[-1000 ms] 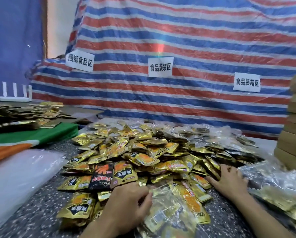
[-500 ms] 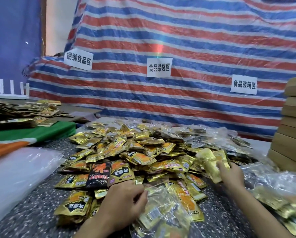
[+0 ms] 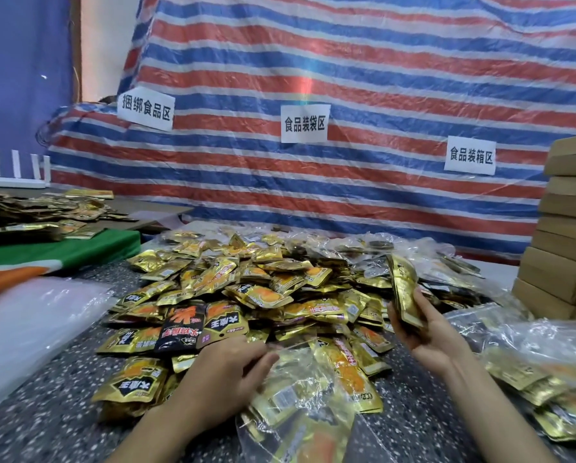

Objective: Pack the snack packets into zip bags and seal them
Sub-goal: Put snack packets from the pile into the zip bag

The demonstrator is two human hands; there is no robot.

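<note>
My left hand (image 3: 226,372) grips the mouth of a clear plastic zip bag (image 3: 300,399), part-filled and unsealed, on the speckled bench (image 3: 46,426). My right hand (image 3: 428,332) clamps gold foil snack packets (image 3: 403,285) just beside it. The big loose heap of packets (image 3: 263,289) is not yet packed.

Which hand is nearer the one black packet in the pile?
Left. The left hand sits just below-right of the black packet, gripping the clear zip bag; the right hand is across the pile to its right, holding gold packets.
</note>
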